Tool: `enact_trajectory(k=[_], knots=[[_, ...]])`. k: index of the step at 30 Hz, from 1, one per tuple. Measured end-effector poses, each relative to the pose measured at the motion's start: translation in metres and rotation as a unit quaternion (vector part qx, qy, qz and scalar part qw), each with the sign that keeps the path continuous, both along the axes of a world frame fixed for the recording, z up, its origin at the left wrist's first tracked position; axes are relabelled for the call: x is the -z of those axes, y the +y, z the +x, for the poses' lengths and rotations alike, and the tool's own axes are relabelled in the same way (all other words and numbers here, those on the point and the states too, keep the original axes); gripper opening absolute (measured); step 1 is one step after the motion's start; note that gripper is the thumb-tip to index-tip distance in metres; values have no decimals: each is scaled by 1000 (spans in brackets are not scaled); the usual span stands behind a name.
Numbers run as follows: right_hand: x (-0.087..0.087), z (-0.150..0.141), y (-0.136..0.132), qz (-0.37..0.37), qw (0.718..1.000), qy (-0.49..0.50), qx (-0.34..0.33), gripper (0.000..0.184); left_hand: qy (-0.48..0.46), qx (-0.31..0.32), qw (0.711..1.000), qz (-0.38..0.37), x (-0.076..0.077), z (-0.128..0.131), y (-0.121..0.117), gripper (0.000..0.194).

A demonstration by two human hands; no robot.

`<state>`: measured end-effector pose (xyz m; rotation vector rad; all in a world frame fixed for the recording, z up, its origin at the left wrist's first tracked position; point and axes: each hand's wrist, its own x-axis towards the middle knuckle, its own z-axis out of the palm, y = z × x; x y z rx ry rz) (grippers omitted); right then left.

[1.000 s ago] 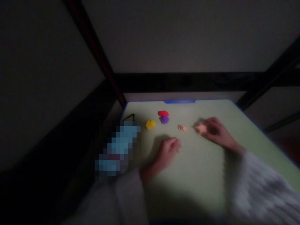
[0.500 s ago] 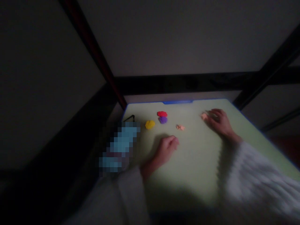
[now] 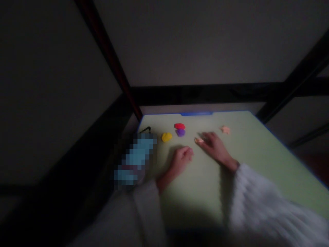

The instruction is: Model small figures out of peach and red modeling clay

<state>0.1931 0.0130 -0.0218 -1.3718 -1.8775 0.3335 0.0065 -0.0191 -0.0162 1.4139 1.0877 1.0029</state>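
On the pale table top, my right hand (image 3: 216,147) reaches in from the right with its fingers apart. Its thumb side is at a small peach lump (image 3: 198,140) that looks like modelling clay; whether it touches the lump is unclear. To the left, my left hand (image 3: 180,159) rests with curled fingers, and whatever may be inside them is hidden. A star-like peach clay piece (image 3: 225,129) lies on its own at the far right. Beyond my left hand are a red clay piece (image 3: 180,126), a purple lump (image 3: 181,132) against it, and a yellow lump (image 3: 166,137).
The table (image 3: 246,185) has a blue edge and a blue raised strip (image 3: 196,114) at its back. A pixelated light-blue object (image 3: 137,157) stands along the left edge, with a thin black loop (image 3: 147,129) behind it. A wall rises behind the table.
My right hand has left the far-right peach piece, now uncovered, and moved left to the other peach lump. My left hand stays curled in nearly the same place.
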Motion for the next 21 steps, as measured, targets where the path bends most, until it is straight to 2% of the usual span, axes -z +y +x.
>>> enact_trajectory(k=[5,7,10,14,16,19,21], knots=[[-3,-14,0,0,999,18,-47,21,-13,-44,999,-8,4,-1,9,17],[-5,-22,-8,3,998,44,-42,21,-18,-60,998,-6,4,-1,10,12],[-9,-40,-27,7,996,87,-28,27,-48,-68,997,-10,-1,1,8,22],[-13,-60,-45,4,991,126,-50,28,-109,-40,992,-38,-5,3,1,21],[-14,-61,-48,8,989,137,-55,32,-121,-30,991,-44,-4,2,1,18],[-16,-56,-49,22,987,151,-42,39,-130,-54,989,-48,-2,-1,4,19],[-19,-53,-50,19,986,162,-31,35,-132,-69,987,-53,-2,-5,5,21]])
